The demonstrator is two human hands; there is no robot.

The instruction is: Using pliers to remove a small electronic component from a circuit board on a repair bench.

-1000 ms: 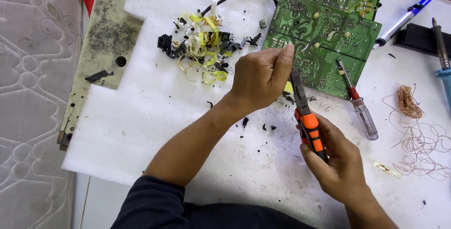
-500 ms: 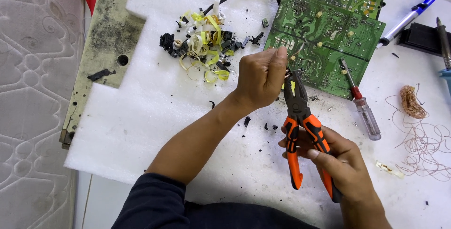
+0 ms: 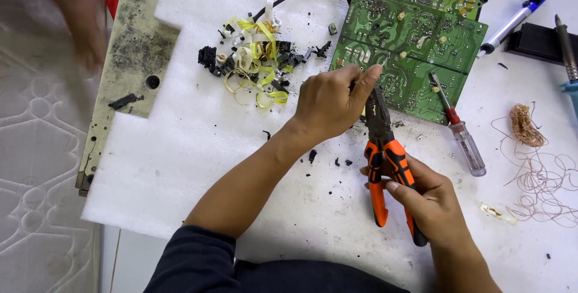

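**Orange pliers at the board's near edge**

Orange-and-black handled pliers (image 3: 385, 166) sit in the right hand (image 3: 430, 206), whose fingers wrap the handles; the handles stand apart, so the jaws are likely a little open, though the tips are hidden behind the left hand (image 3: 331, 100). That left hand is closed in a pinch, thumb and forefinger pressed on something small at the near edge of the green circuit board (image 3: 415, 40); what it pinches is too small to make out.

The board lies solder side up on a white foam sheet (image 3: 180, 148), at the far side of the sheet and just beyond both hands. To work well here, the pinching hand should hold the part steady and keep its fingertips clear of the plier nose. The nose should meet the part squarely, close to the board, and the squeeze should be slow so nothing snaps or flies.

A red-handled screwdriver (image 3: 460, 130) lies touching the board's right corner, near the pliers; it could be knocked. Yellow tape scraps and black fragments (image 3: 256, 64) are heaped to the left, well apart from the hands.
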